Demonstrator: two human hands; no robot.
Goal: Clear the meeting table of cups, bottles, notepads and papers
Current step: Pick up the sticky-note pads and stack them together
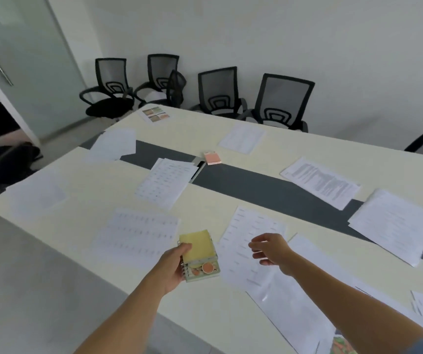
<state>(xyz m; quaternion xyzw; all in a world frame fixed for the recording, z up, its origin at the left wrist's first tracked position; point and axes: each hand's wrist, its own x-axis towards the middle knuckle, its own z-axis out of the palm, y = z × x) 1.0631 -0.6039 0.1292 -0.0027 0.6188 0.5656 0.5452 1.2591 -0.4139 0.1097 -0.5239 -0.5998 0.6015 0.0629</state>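
Left hand grips a stack of small spiral notepads — yellow cover on top, a patterned one with an orange disc beneath — by the bench edge. Right hand, at their 3 o'clock, hangs loosely curled and empty over a printed sheet. Pink notepad lies at 12 o'clock.

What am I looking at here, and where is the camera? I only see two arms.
There is no machine: a person wears one wide-angle camera on the head, so you see their own arms reaching forward. The left hand grips a small stack of notebooks, a yellow one on top. The right hand hovers empty over a printed sheet. More sheets lie scattered over the cream meeting table, with a pink notepad near its dark middle strip. Black chairs stand by the wall.
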